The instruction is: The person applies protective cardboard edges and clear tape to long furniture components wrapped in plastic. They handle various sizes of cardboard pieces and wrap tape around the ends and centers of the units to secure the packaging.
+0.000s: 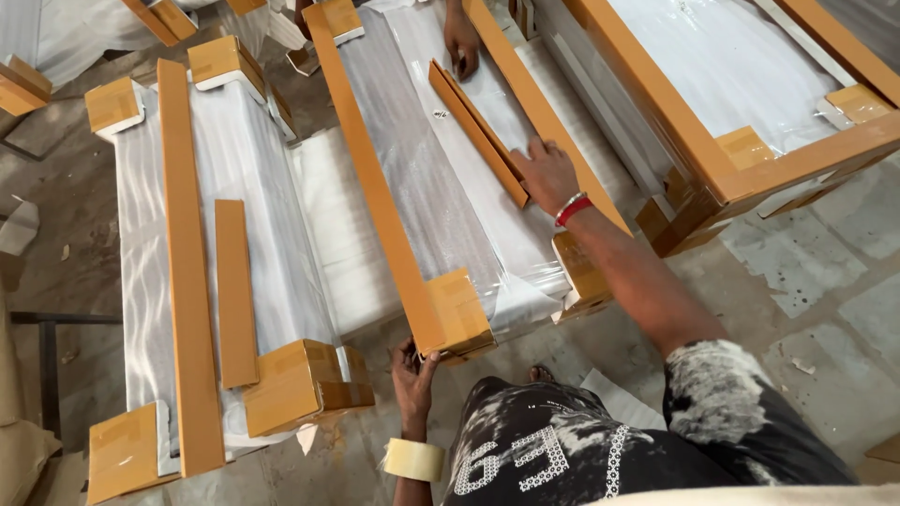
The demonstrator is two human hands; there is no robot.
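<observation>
My right hand (547, 174) lies flat, fingers spread and released, pressing on the lower end of a loose brown cardboard angle strip (478, 131) that runs slantwise along the top of the long white plastic-wrapped package (441, 201) in front of me. That package rests on the floor, edged with brown cardboard strips and capped with brown cardboard corner pieces. A red and white band (573, 208) sits on my right wrist.

My left hand (412, 379) reaches up to the near end of the same package, fingers curled at the underside of the brown cardboard corner cap (459, 314); I cannot tell whether this grip is clenched on anything. A roll of clear packing tape (413, 459) rings my left forearm like a bracelet.

At the far end of the package, another person's hand (462, 44) rests on the upper end of the loose strip.

To the left lies a second wrapped white package (244, 187) with two brown cardboard strips along its top. To the right, a third wrapped package (741, 66), framed in brown cardboard, lies on the grey concrete floor (825, 281).
</observation>
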